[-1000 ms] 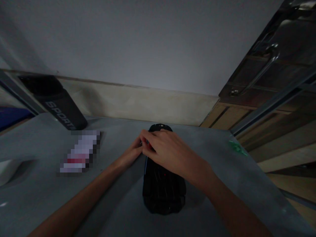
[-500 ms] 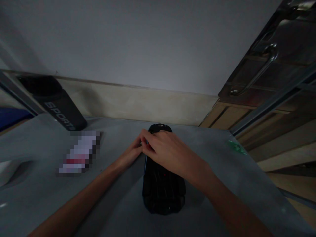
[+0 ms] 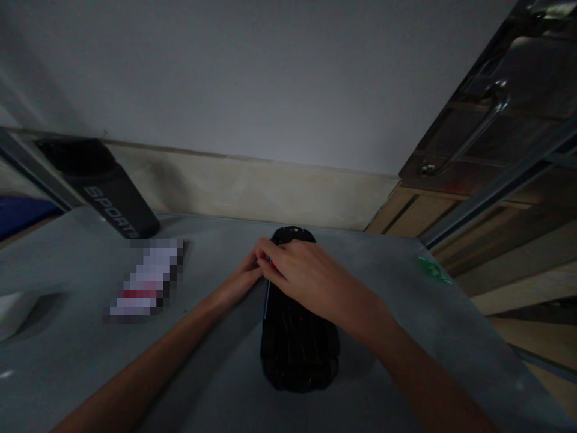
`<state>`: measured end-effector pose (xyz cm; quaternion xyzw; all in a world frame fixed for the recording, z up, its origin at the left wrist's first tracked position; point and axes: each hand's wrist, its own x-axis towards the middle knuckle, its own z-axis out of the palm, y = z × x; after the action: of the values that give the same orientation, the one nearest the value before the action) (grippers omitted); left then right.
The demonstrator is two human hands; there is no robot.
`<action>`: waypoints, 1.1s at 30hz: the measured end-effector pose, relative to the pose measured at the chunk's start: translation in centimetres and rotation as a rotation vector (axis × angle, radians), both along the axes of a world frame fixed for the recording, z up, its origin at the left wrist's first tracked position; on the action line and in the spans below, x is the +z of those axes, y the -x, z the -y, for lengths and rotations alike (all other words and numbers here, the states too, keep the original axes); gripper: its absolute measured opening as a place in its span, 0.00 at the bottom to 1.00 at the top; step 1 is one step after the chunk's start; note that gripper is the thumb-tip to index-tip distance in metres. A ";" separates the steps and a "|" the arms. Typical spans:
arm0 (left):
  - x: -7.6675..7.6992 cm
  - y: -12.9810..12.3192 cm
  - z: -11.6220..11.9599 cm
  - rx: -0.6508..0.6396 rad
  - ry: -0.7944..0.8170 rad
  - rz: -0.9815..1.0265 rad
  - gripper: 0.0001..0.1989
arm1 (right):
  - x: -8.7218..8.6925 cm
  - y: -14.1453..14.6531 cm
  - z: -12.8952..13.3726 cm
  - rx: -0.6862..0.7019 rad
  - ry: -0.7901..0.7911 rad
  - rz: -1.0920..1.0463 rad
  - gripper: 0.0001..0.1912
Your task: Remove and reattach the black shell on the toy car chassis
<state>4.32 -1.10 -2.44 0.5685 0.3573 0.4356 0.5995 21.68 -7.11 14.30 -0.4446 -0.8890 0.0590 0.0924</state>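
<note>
A black toy car [image 3: 300, 355] lies on the grey tabletop, apparently upside down with its ribbed underside facing me. My left hand [image 3: 247, 267] is closed at the car's left edge near its far end, its fingertips partly hidden behind my other hand. Across the far half of the car reaches my right hand [image 3: 311, 276], with thumb and forefinger pinched together by the left fingers. A bit of red shows between those fingers, but I cannot make out what they hold. The right hand covers much of the car's far underside.
On the left stand a dark bottle [image 3: 112, 192] marked SPORT and, nearer, a blurred-out phone-shaped item [image 3: 148, 276]. A white object [image 3: 15, 313] sits at the left edge. A green wrapper [image 3: 433, 269] lies right. Behind the table [image 3: 216, 385] rises a wall [image 3: 270, 186].
My hands and the car keep nearly the same place. The red bit between my fingers shows slightly more clearly, and the whole view has shifted by a hair.
</note>
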 end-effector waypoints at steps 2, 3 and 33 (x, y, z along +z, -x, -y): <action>0.5 -0.1 0.3 0.013 0.052 0.004 0.16 | -0.1 -0.2 -0.1 0.020 -0.009 0.007 0.09; 0.7 -0.1 0.4 0.027 0.074 0.006 0.16 | -0.2 -0.3 -0.1 0.032 -0.017 -0.002 0.09; 1.0 -0.2 0.4 0.008 0.114 0.060 0.28 | -0.5 -0.3 -0.5 0.003 -0.054 -0.018 0.05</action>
<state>4.56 -1.50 -1.48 0.5189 0.3656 0.4336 0.6396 21.99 -6.56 13.75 -0.4401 -0.8900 0.0394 0.1124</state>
